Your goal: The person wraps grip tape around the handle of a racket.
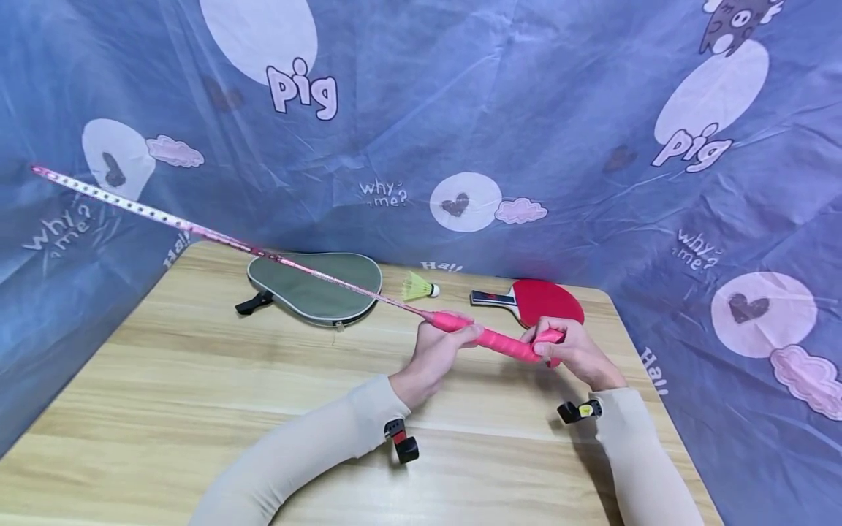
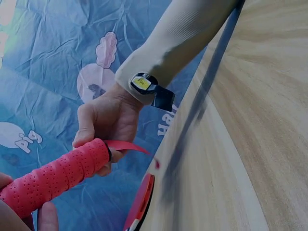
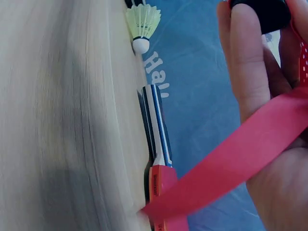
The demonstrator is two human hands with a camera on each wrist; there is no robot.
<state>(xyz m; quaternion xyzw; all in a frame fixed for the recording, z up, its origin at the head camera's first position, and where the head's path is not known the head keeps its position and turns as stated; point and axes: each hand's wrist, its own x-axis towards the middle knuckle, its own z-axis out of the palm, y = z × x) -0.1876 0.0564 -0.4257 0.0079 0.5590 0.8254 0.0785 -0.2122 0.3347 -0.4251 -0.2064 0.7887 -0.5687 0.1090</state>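
Observation:
A badminton racket [image 1: 329,279] with a pink shaft is held slanting above the table, its head edge-on at the upper left. My left hand [image 1: 434,358] grips the upper part of its pink wrapped handle [image 2: 57,178]. My right hand [image 1: 575,351] pinches the pink grip tape at the handle's butt end, thumb against the wrapping in the left wrist view. A loose strip of grip tape [image 3: 231,159] crosses the palm and hangs free, its tip blurred. The black butt cap [image 3: 264,14] shows beside the right fingers.
Along the table's [image 1: 217,409] back edge lie a green paddle case [image 1: 316,285], a yellow shuttlecock [image 1: 419,287] and a red table tennis bat [image 1: 549,301], the bat just beyond my right hand. Blue printed cloth [image 1: 559,146] hangs close behind and at both sides.

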